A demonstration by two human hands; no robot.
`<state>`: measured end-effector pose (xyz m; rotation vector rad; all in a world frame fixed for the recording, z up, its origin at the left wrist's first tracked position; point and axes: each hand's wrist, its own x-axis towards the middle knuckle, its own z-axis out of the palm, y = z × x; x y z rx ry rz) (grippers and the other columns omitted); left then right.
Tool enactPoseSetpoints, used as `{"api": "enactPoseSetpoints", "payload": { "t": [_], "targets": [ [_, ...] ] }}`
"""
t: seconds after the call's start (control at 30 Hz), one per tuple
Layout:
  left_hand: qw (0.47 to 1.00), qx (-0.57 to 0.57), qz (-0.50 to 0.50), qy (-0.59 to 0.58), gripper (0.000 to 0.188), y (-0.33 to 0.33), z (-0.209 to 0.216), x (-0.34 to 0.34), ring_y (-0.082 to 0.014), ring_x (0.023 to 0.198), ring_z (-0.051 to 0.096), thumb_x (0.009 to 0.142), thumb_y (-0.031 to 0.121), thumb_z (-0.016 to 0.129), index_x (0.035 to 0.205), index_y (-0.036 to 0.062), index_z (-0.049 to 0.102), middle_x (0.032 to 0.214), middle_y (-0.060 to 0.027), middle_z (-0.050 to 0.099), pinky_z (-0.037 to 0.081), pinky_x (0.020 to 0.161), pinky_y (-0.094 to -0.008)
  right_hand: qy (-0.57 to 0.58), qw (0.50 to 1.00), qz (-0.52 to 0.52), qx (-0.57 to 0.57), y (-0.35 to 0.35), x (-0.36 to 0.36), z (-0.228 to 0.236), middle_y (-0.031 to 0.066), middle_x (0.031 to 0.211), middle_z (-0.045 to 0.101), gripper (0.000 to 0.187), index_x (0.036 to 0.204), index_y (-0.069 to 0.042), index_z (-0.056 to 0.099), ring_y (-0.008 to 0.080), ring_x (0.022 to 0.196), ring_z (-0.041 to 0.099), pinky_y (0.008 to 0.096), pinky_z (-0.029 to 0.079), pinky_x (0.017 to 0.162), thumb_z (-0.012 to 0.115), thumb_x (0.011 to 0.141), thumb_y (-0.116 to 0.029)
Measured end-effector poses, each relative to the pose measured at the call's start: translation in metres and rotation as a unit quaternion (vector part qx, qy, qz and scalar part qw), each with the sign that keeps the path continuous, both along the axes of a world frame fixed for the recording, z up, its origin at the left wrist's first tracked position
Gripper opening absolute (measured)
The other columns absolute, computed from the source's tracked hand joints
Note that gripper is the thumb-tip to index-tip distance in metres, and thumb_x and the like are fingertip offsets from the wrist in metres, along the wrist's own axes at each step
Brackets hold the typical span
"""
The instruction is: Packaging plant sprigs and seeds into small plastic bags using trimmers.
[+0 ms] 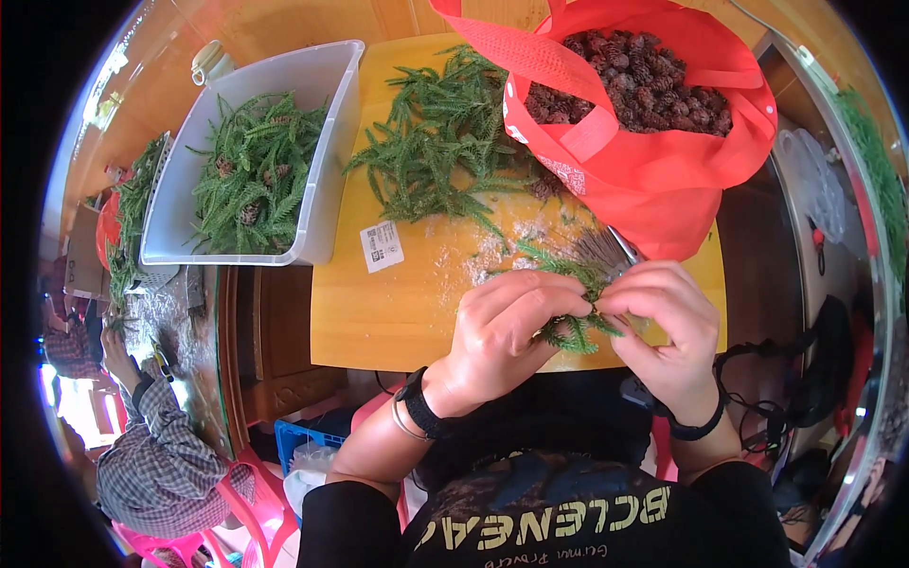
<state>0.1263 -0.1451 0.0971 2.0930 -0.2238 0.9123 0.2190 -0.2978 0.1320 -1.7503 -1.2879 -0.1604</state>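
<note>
Over the front of the yellow tabletop [350, 322], a green needle sprig [573, 333] is pinched between my two hands. My left hand [511, 317] grips it from the left with bent fingers. From the right, my right hand [668, 317] pinches at the sprig's middle, thumb and forefinger closed; what lies right between the fingertips is too small to make out. Just beyond the hands lies a bundle of thin brown stems [597, 248], with a shiny metal tool [625, 244] beside it, partly hidden. White flakes [483, 256] are scattered nearby.
A red bag [653, 189] full of small pine cones [630, 80] stands at the back right. Green sprigs [440, 133] are heaped at the back middle. Left is a translucent bin [317, 180] of sprigs and cones. A co-worker in a checked shirt [161, 469] sits far left.
</note>
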Motion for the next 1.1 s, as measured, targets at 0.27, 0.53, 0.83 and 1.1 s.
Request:
{"api": "enactPoseSetpoints", "payload": {
  "t": [0.27, 0.53, 0.83, 1.1],
  "targets": [
    [0.999, -0.024, -0.034, 0.021, 0.022, 0.001, -0.006, 0.004, -0.022, 0.074, 0.064, 0.063, 0.001, 0.074, 0.08, 0.0055, 0.061, 0.082, -0.0083, 0.065, 0.05, 0.065, -0.03, 0.112, 0.989, 0.055, -0.084, -0.011, 0.005, 0.007, 0.0081, 0.093, 0.056, 0.035, 0.093, -0.004, 0.061, 0.0225, 0.085, 0.055, 0.0303, 0.044, 0.075, 0.071, 0.06, 0.001],
    [0.958, -0.242, -0.104, 0.113, 0.025, 0.008, -0.005, 0.001, -0.018, 0.082, 0.062, 0.061, -0.002, 0.077, 0.08, 0.0032, 0.06, 0.084, -0.0092, 0.065, 0.049, 0.073, -0.0295, 0.089, 0.962, -0.097, -0.239, -0.057, 0.051, -0.017, 0.0113, 0.092, 0.056, 0.032, 0.091, 0.0, 0.052, 0.0245, 0.086, 0.057, 0.0319, 0.043, 0.075, 0.07, 0.066, -0.009],
    [0.8, -0.517, -0.284, 0.115, 0.029, 0.016, -0.025, 0.003, -0.0139, 0.084, 0.059, 0.064, 0.003, 0.079, 0.083, 0.0034, 0.057, 0.091, -0.0087, 0.063, 0.048, 0.076, -0.0272, 0.078, 0.893, -0.082, -0.435, -0.065, 0.062, -0.041, 0.0171, 0.093, 0.051, 0.036, 0.092, -0.001, 0.049, 0.0351, 0.092, 0.05, 0.0395, 0.041, 0.078, 0.069, 0.065, -0.012],
    [0.652, -0.651, -0.367, 0.126, 0.034, 0.016, -0.028, 0.002, -0.0161, 0.078, 0.059, 0.064, 0.011, 0.08, 0.085, 0.0039, 0.054, 0.087, -0.0075, 0.06, 0.048, 0.067, -0.0286, 0.223, 0.899, -0.026, -0.375, -0.093, 0.087, -0.05, 0.0089, 0.092, 0.05, 0.026, 0.094, 0.002, 0.053, 0.0213, 0.085, 0.052, 0.0307, 0.041, 0.076, 0.059, 0.074, -0.012]
  ]
}}
